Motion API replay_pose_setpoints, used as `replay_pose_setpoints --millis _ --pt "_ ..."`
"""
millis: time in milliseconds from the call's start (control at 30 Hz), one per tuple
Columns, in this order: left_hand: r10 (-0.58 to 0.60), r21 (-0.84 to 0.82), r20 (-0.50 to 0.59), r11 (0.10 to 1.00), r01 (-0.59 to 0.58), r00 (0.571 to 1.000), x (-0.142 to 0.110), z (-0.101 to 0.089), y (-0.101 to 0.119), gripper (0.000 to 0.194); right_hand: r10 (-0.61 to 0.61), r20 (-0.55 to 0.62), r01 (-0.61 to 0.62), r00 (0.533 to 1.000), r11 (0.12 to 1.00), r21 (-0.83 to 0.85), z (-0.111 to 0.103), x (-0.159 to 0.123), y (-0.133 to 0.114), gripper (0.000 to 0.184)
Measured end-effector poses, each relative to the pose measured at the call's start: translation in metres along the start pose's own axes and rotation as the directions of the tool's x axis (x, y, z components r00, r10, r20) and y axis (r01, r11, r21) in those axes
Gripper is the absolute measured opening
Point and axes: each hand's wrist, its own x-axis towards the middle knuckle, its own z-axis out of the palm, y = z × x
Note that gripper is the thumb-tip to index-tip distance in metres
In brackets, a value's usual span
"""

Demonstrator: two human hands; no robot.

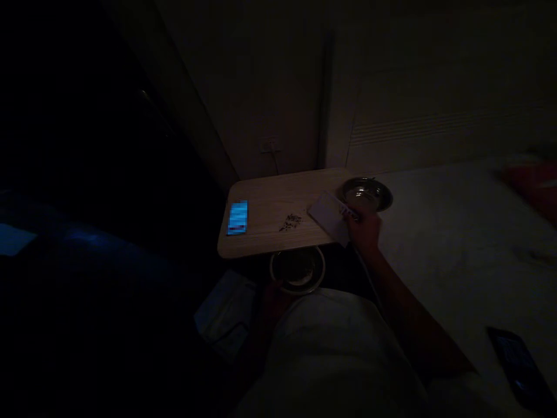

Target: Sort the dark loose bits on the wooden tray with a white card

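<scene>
The room is very dark. My right hand (364, 227) reaches to the right edge of a small wooden table (265, 241) and is closed on a pale sheet of paper or card (328, 213). A little heap of dark crumbs (290, 222) lies on the tabletop left of the sheet. My left hand (273, 299) is low and dim under the table's front edge, at the rim of a metal bowl (297, 270); its fingers are too dark to read.
A lit phone (238, 217) lies on the table's left side. A second metal bowl (366, 193) sits at the table's far right corner by the bed (456, 232). A dark phone (517, 366) lies on the bed at lower right. A wall stands behind.
</scene>
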Motion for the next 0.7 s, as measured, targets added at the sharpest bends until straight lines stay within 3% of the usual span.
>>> replay_pose_setpoints --millis 333,433,533,700 --pt "-0.064 -0.020 0.040 0.998 0.065 0.997 0.001 -0.006 0.004 0.042 -0.103 -0.017 0.101 0.994 0.990 -0.093 0.010 0.028 -0.010 0.032" --pt "-0.053 -0.030 0.047 0.998 0.054 0.997 -0.001 0.002 0.004 0.044 -0.106 0.070 0.118 0.992 0.972 -0.204 0.015 0.032 -0.026 0.032" --pt "-0.029 -0.010 -0.016 1.000 0.029 0.999 -0.003 0.008 0.003 0.043 -0.048 0.213 0.117 0.976 0.938 -0.326 0.022 0.031 -0.044 0.033" --pt "0.004 0.024 -0.076 1.000 -0.002 0.997 -0.001 0.006 0.002 0.039 -0.004 0.278 0.125 0.961 0.900 -0.418 0.026 0.031 -0.054 0.034"
